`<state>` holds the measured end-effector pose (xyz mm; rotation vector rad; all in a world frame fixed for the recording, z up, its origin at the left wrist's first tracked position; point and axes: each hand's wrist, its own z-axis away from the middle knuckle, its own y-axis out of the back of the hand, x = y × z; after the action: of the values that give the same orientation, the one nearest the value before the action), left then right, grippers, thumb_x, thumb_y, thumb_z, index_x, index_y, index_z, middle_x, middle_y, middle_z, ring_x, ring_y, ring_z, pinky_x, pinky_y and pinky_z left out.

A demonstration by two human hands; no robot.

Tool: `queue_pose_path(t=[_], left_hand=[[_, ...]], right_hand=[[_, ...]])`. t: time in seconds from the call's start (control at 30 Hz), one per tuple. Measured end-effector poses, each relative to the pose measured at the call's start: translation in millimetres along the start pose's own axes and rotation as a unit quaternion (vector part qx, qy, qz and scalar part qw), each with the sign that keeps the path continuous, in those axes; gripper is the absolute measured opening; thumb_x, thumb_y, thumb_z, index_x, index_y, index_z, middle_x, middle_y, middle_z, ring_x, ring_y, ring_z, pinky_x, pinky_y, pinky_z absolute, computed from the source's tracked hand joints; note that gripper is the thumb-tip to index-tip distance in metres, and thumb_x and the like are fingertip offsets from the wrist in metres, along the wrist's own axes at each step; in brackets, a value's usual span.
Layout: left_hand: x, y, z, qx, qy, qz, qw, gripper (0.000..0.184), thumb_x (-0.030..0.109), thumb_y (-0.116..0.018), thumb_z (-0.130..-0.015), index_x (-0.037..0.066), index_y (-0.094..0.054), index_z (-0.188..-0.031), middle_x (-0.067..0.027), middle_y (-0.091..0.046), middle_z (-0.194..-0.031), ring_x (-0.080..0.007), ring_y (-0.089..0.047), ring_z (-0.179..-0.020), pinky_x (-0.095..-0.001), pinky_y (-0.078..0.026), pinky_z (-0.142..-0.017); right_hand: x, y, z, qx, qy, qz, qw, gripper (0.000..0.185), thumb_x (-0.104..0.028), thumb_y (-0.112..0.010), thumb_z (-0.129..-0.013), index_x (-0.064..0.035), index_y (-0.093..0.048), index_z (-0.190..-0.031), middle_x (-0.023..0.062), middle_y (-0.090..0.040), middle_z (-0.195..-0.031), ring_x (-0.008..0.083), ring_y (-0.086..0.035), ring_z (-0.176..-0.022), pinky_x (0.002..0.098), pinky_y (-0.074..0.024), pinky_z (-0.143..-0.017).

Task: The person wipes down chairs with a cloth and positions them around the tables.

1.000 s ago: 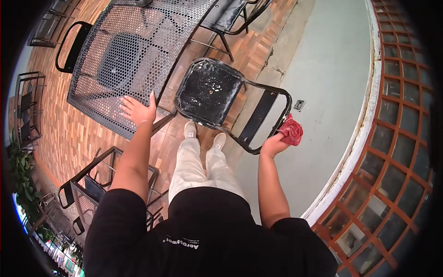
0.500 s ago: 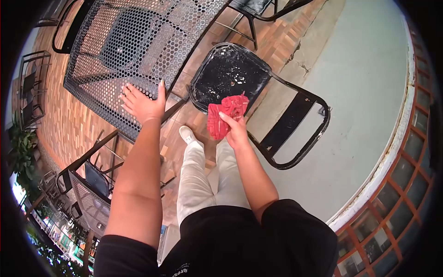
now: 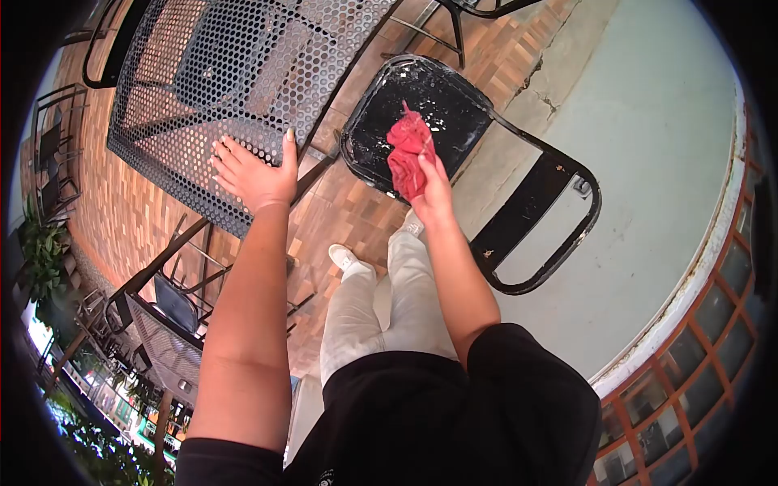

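Note:
My left hand (image 3: 258,174) lies flat on the perforated metal table (image 3: 182,154) near its edge, fingers spread and holding nothing. In my right hand (image 3: 433,194) is a crumpled red cloth (image 3: 412,150), gripped between thumb and fingers. The cloth is over the seat of a black metal chair (image 3: 454,89); I cannot tell whether it touches the seat. White scuffs and specks mark that seat. The chair's backrest (image 3: 523,211) extends to the right.
Another chair (image 3: 174,304) and a second mesh table (image 3: 166,344) stand at lower left. Wood-patterned floor (image 3: 324,215) meets grey concrete (image 3: 648,162) with a crack along the border. On the right runs a curved white curb (image 3: 689,300) beside an orange grid with panes (image 3: 656,425).
My right hand has moved forward with the cloth, further over the chair seat. A second shoe now shows as my right leg has stepped forward. The left hand stays flat on the table.

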<state>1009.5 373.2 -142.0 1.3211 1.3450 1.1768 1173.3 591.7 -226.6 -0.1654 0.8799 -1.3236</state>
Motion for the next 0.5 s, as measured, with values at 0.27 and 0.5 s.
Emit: queue_pose_path(t=[0.27, 0.5], left_hand=[[-0.1, -1.3, 0.7, 0.002, 0.002, -0.003, 1.0, 0.113, 0.077, -0.058, -0.083, -0.004, -0.028, -0.155, -0.0254, -0.026, -0.162, -0.0458, -0.021, -0.151, -0.0585, -0.015, -0.122], [-1.9, -1.3, -0.6, -0.003, -0.001, -0.002, 1.0, 0.112, 0.077, -0.056, -0.085, -0.006, -0.027, -0.155, -0.0255, -0.025, -0.163, -0.0462, -0.02, -0.151, -0.0591, -0.014, -0.122]], right_hand=[[-187.6, -156.3, 44.5, -0.303, 0.353, -0.096, 0.88, 0.067, -0.069, -0.047, -0.096, -0.0117, -0.059, -0.128, 0.004, -0.067, -0.096, 0.0156, -0.049, -0.057, 0.0327, -0.0423, -0.058], [-105.3, -61.5, -54.8, 0.097, 0.415, 0.156, 0.891, 0.037, -0.041, -0.061, -0.102, -0.0132, -0.059, -0.126, 0.0013, -0.064, -0.106, 0.0146, -0.063, -0.093, 0.036, -0.0521, -0.088]])
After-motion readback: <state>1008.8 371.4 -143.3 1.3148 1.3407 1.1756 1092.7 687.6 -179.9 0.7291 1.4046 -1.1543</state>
